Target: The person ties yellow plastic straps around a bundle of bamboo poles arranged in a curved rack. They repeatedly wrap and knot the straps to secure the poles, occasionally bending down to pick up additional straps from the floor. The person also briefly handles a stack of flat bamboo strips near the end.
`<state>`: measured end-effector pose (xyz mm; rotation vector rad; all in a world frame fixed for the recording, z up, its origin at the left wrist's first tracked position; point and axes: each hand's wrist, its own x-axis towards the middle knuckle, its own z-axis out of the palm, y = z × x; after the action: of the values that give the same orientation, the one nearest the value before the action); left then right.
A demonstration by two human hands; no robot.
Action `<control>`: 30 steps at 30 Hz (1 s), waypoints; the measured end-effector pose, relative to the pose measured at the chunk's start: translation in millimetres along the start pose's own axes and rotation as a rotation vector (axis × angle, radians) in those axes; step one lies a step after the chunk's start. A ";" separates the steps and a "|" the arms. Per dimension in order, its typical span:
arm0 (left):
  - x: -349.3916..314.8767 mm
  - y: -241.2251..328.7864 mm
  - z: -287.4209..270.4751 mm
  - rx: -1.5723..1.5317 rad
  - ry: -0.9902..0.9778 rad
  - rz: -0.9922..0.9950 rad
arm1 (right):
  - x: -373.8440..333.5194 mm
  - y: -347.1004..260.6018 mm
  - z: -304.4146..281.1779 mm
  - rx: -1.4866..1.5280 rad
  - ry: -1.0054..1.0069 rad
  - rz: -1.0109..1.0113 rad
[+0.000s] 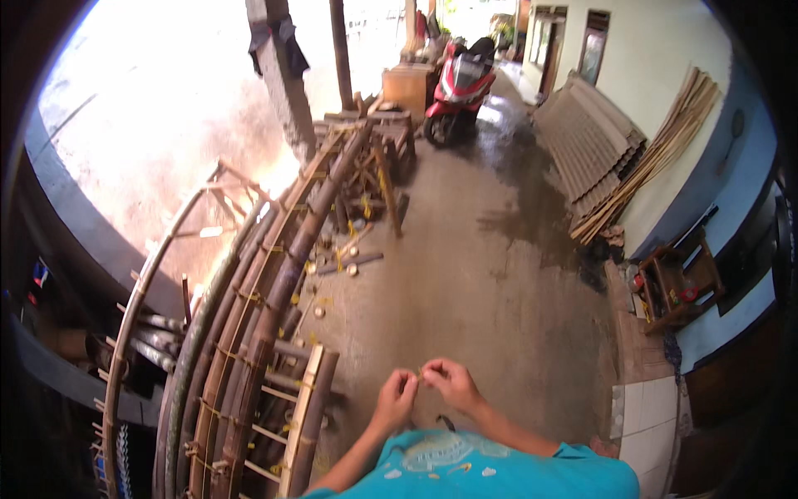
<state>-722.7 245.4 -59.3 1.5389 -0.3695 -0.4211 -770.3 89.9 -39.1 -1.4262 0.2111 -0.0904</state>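
Note:
My left hand point(397, 392) and my right hand point(449, 381) are raised close together in front of my blue shirt. Both have fingertips pinched, nearly meeting at a tiny pale speck too small to name. To their left lies a long rack of bamboo poles point(278, 308), bound at intervals with yellow ties. Nearest to my left hand is a ladder-like bamboo piece point(304, 407) with pale slats. Neither hand touches the bamboo.
Bamboo offcuts point(352, 264) and yellow scraps litter the concrete floor. Ahead stands a red motorbike point(462, 87) beside a wet patch. Along the right wall lean corrugated sheets point(586, 137) and long bamboo strips point(657, 154), with a small wooden stand point(677, 287) nearer. A concrete post point(283, 83) rises left.

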 end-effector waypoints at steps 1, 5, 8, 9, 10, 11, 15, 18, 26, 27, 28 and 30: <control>22.2 8.1 -6.5 0.021 0.012 0.048 | 23.7 -6.2 4.1 0.061 0.003 0.005; 72.5 22.8 -22.9 -0.076 -0.009 -0.017 | 79.5 -21.1 19.3 0.578 0.083 0.137; 111.2 28.1 -27.0 -0.196 0.072 -0.054 | 133.0 -33.7 9.1 0.819 0.090 0.222; 131.1 26.3 -27.2 -0.333 0.110 -0.116 | 154.4 -33.8 2.1 0.899 0.046 0.256; 149.2 24.1 -27.5 -0.471 0.152 -0.176 | 174.0 -33.2 -4.9 0.978 0.001 0.289; 165.5 20.9 -26.7 -0.610 0.197 -0.232 | 190.7 -31.4 -11.9 1.056 -0.045 0.322; 245.2 10.4 -27.8 -0.748 0.357 -0.286 | 274.6 -24.0 -33.8 1.179 -0.189 0.371; 318.7 11.1 -27.6 -0.699 0.455 -0.215 | 354.9 -29.9 -55.3 1.069 -0.221 0.361; 438.7 51.0 -5.4 -0.600 0.638 -0.155 | 492.6 -83.5 -96.0 1.055 -0.345 0.502; 449.3 51.3 -5.2 -0.599 0.657 -0.165 | 504.7 -85.9 -99.9 1.063 -0.372 0.494; 459.0 51.4 -6.0 -0.597 0.674 -0.176 | 515.9 -89.4 -103.2 1.073 -0.396 0.485; 479.0 52.1 -9.5 -0.585 0.685 -0.200 | 538.3 -92.8 -107.5 1.057 -0.439 0.492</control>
<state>-297.4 21.9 -22.8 1.0557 0.4172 -0.1139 -259.3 -129.3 -10.4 -0.2935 0.1099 0.4573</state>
